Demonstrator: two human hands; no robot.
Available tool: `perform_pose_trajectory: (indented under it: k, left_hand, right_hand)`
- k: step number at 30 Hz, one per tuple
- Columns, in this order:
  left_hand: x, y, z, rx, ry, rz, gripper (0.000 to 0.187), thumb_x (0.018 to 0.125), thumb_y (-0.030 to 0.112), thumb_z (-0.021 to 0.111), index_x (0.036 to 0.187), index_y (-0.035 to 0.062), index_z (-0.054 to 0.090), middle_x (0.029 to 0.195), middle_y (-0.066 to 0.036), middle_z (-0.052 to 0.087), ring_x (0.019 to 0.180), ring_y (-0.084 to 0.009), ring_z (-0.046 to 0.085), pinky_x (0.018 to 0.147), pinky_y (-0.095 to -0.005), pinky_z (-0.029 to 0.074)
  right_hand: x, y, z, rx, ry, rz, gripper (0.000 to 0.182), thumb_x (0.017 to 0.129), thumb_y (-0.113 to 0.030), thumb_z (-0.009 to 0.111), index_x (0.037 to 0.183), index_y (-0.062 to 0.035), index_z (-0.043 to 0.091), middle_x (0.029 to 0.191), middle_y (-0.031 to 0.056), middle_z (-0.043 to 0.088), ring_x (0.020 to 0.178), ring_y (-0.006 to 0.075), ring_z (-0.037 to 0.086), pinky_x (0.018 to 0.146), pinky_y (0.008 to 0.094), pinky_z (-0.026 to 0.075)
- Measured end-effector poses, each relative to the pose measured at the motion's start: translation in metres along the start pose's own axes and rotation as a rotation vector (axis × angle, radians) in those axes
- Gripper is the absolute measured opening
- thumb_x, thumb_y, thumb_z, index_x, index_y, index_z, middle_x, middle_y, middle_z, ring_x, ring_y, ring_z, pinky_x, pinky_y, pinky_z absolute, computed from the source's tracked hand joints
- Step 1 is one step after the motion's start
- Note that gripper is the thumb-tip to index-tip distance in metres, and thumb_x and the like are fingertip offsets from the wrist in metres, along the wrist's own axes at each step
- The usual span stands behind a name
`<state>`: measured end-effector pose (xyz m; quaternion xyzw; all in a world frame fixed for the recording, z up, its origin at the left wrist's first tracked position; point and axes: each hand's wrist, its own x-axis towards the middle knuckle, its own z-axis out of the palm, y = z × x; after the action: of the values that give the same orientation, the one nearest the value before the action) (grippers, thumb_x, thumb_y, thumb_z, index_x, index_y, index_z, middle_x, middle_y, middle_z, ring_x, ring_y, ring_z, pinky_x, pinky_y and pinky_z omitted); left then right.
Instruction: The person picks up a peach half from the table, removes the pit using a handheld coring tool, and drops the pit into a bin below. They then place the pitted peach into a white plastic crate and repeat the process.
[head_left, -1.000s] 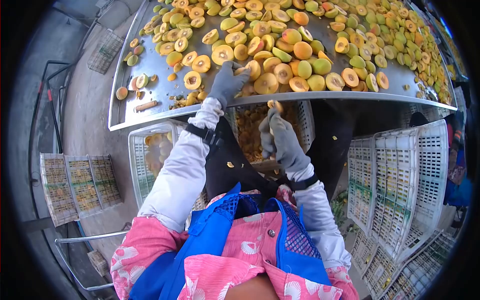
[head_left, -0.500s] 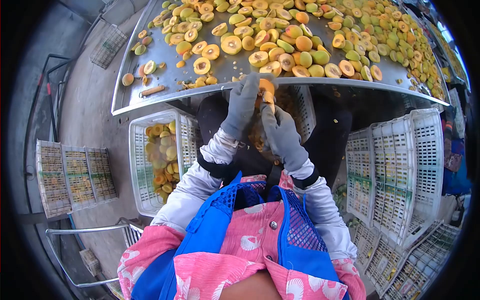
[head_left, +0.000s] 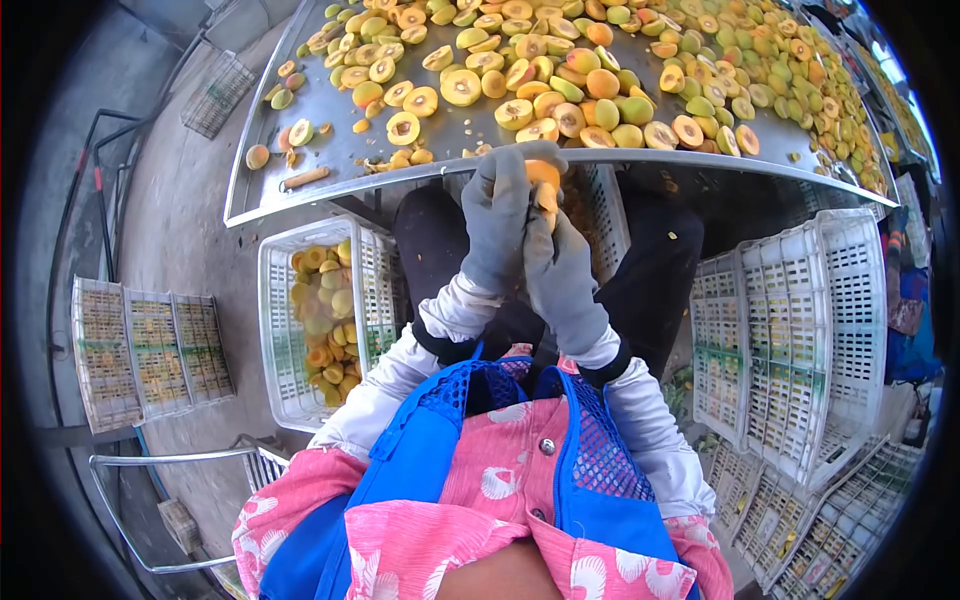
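L hand (head_left: 497, 195) grips fruit (head_left: 543, 174) by table (head_left: 700, 157) edge, prob. steadying it against R hand (head_left: 562, 270), curled, contents unclear.

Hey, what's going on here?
Someone's gloved left hand and right hand are together at a piece of fruit, just in front of the table's near edge. Whether the right hand also grips a tool, I can't tell. Many cut halves lie on the table, and a white crate to the person's left holds more.
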<state>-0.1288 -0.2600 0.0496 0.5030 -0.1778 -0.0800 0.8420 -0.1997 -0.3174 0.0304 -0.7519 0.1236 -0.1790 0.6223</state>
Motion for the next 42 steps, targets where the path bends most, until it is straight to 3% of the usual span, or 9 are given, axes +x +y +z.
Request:
perform_pose_trajectory:
  k: [3,15,24,26,29,32,33,35,42]
  left_hand:
    - [0.004,-0.005,-0.002,0.349,-0.022,0.266,0.041,0.103,0.035,0.039,0.107,0.0003,0.062,0.089,-0.011,0.067,0.07,-0.0131,0.06,0.064,-0.026,0.051]
    - [-0.002,0.011,0.008,0.03,0.045,0.039,0.036,0.103,0.027,0.042,0.101,-0.0016,0.064,0.088,-0.007,0.068,0.072,-0.0071,0.056,0.063,-0.0205,0.046]
    - [0.0,0.001,-0.002,0.191,0.053,0.008,0.032,0.102,0.026,0.048,0.097,0.0007,0.066,0.081,-0.005,0.067,0.065,-0.0064,0.056,0.058,-0.0202,0.046]
    - [-0.001,0.007,0.002,0.196,0.044,-0.024,0.032,0.102,0.027,0.048,0.096,0.0007,0.066,0.08,-0.005,0.067,0.066,-0.0063,0.057,0.058,-0.0203,0.046]
    - [0.002,0.007,0.004,0.204,0.041,-0.109,0.033,0.102,0.027,0.049,0.094,0.0006,0.067,0.078,-0.004,0.067,0.066,-0.0066,0.057,0.059,-0.0205,0.047]
    - [0.002,-0.001,0.002,0.203,0.044,-0.15,0.033,0.101,0.028,0.05,0.093,0.0001,0.067,0.078,-0.005,0.066,0.065,-0.0075,0.057,0.06,-0.0204,0.047]
    - [0.002,-0.003,0.002,0.191,0.054,-0.142,0.034,0.101,0.028,0.051,0.092,-0.0002,0.066,0.078,-0.005,0.066,0.065,-0.008,0.058,0.06,-0.0204,0.047]
    - [0.001,-0.005,0.006,0.215,0.056,-0.088,0.034,0.101,0.028,0.051,0.093,-0.0004,0.067,0.078,-0.005,0.066,0.066,-0.0078,0.057,0.06,-0.0203,0.047]
    - [0.011,-0.011,0.003,0.062,0.019,-0.28,0.039,0.102,0.034,0.047,0.101,-0.0009,0.064,0.083,-0.008,0.067,0.064,-0.0124,0.06,0.058,-0.0243,0.05]
  right_hand:
    - [-0.003,0.0,0.001,0.049,0.08,-0.077,0.037,0.1,-0.031,0.049,0.105,0.0042,0.059,0.079,0.0226,0.064,0.073,0.0378,0.064,0.064,0.0379,0.049]
    - [-0.002,-0.013,-0.01,0.047,-0.005,-0.057,0.038,0.102,-0.032,0.046,0.096,0.0035,0.059,0.076,0.0162,0.064,0.067,0.025,0.061,0.064,0.0367,0.048]
    - [-0.001,-0.016,-0.014,0.112,-0.064,0.21,0.032,0.101,-0.038,0.046,0.093,-0.0087,0.056,0.057,-0.0018,0.049,0.041,0.0092,0.044,0.04,0.0276,0.039]
    - [0.002,-0.044,-0.029,0.424,-0.333,0.728,0.036,0.101,-0.042,0.043,0.089,-0.0095,0.054,0.056,-0.0019,0.046,0.039,0.0099,0.041,0.038,0.0287,0.04]
    - [0.004,-0.049,-0.031,0.416,-0.31,0.774,0.041,0.101,-0.045,0.038,0.086,-0.0102,0.051,0.056,-0.0014,0.045,0.038,0.0105,0.039,0.037,0.0297,0.041]
    - [0.002,0.015,-0.014,0.066,-0.122,0.001,0.044,0.101,-0.049,0.035,0.083,-0.0105,0.049,0.057,-0.0009,0.044,0.038,0.0111,0.039,0.036,0.031,0.041]
    - [0.004,0.0,-0.021,0.068,-0.114,-0.002,0.044,0.101,-0.049,0.035,0.083,-0.0105,0.049,0.057,-0.0009,0.044,0.038,0.0111,0.039,0.036,0.031,0.041]
    - [0.008,-0.043,-0.039,0.383,-0.371,0.805,0.05,0.099,-0.054,0.04,0.088,-0.0064,0.052,0.057,0.0007,0.046,0.041,0.0097,0.043,0.038,0.0303,0.041]
    - [0.004,-0.018,-0.022,0.242,-0.091,0.429,0.041,0.101,-0.046,0.039,0.088,-0.0097,0.052,0.056,0.0001,0.045,0.038,0.0114,0.041,0.036,0.0305,0.04]
